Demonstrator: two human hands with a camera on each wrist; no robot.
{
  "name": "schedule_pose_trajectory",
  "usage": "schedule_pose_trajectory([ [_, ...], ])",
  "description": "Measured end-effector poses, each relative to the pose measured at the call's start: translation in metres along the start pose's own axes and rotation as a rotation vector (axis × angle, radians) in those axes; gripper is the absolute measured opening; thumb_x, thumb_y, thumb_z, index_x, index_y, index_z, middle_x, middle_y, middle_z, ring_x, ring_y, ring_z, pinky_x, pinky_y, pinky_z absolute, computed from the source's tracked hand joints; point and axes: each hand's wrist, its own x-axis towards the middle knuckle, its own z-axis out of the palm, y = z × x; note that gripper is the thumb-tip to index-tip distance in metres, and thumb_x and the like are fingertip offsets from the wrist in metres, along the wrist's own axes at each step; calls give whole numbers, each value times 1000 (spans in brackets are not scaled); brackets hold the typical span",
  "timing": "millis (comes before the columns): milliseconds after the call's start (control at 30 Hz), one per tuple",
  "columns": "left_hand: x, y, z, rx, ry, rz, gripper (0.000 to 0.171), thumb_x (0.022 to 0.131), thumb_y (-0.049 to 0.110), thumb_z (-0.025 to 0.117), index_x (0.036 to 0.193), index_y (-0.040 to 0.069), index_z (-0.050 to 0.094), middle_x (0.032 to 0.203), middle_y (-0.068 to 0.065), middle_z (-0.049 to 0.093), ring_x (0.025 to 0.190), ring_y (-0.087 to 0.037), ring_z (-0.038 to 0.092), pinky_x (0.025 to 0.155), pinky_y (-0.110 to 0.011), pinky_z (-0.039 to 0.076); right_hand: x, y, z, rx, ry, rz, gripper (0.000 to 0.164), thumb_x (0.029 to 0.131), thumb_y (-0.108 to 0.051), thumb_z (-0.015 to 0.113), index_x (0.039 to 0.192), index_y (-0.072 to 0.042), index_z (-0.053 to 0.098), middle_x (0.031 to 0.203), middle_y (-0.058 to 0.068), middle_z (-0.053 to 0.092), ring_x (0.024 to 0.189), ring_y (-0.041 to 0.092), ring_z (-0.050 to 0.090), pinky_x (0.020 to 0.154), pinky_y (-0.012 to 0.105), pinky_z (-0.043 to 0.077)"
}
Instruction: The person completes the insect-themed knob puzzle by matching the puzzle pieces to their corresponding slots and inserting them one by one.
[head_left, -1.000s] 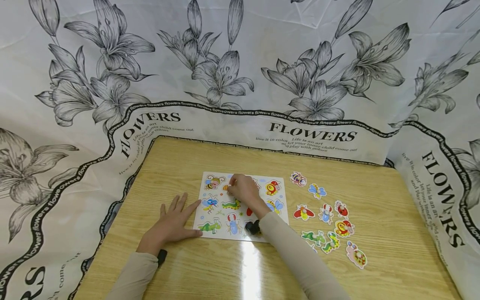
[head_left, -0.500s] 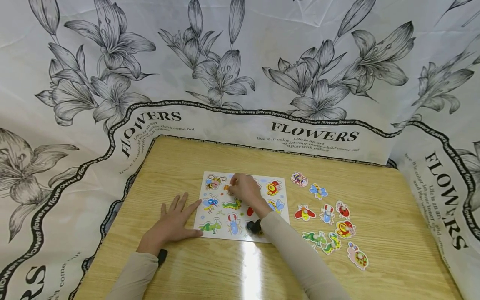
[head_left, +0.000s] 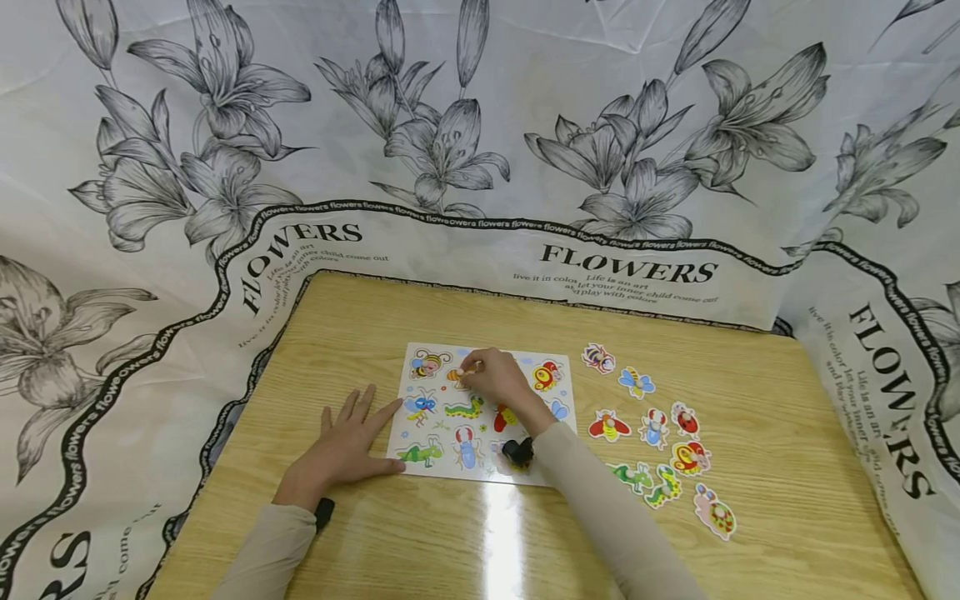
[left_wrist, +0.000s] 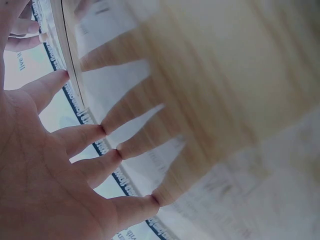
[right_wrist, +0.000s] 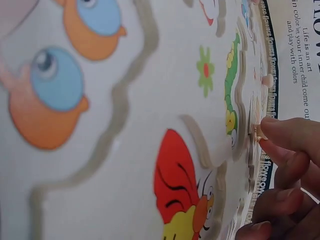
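A white puzzle board [head_left: 438, 425] with cut-out insect pictures lies flat on the wooden table. My left hand [head_left: 341, 450] is spread on the tabletop, its thumb and index fingertips at the board's left edge. In the left wrist view, the straight fingers [left_wrist: 132, 210] press on the glossy surface. Over the board's top row, my right hand [head_left: 501, 379] pinches the small knob [right_wrist: 259, 131] of an orange-striped puzzle piece [head_left: 454, 377] between thumb and index finger. Most of that piece is hidden by the fingers. A green caterpillar picture [head_left: 463, 408] is just below it.
Several loose insect pieces with knobs lie right of the board, among them a spider [head_left: 598, 358], a ladybug [head_left: 686, 419] and a caterpillar [head_left: 663, 487]. A flower-printed cloth [head_left: 480, 275] rises behind the wooden table [head_left: 360, 321]. The right forearm crosses the board's lower right corner.
My right hand and wrist have shifted slightly to the right, with the fingertips staying at the orange-striped piece. More of the red insect picture shows below the hand. The left hand is still.
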Motion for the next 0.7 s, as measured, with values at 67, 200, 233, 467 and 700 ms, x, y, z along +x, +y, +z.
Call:
schedule_pose_trajectory([
  [67,0,-1,0,3,0,0,99,79,63,76,159,24,32,164,-23,8,148,-47,3,104,-79,2,-1,-1,-1,7,-9,-1,20,90,-20,76,107,-11,75,70,3,61,56,15,51,52,29,43],
  [200,0,-1,0,-1,-1,-1,100,79,63,75,159,24,32,164,-23,8,148,-47,3,104,-79,2,-4,-3,-4,18,-23,3,27,90,-20,76,114,-10,72,73,4,61,58,16,53,52,29,45],
  [233,0,-1,-1,-2,-2,-1,100,79,63,75,159,24,32,164,-23,8,148,-47,3,105,-79,2,-4,-3,-5,22,-24,5,29,90,-20,76,116,-10,72,74,4,61,57,17,54,51,30,45],
  [467,0,3,-2,-2,0,-1,99,79,62,76,159,23,33,164,-24,9,148,-48,4,104,-79,2,-7,5,-10,14,-5,52,31,91,-17,73,122,-13,70,76,6,61,52,16,53,46,28,44],
  [700,0,2,-2,2,-7,-5,99,79,63,76,159,23,32,164,-24,8,148,-48,3,104,-79,2,-10,14,-14,27,19,59,30,91,-18,71,121,-13,70,73,6,61,49,16,54,45,29,46],
])
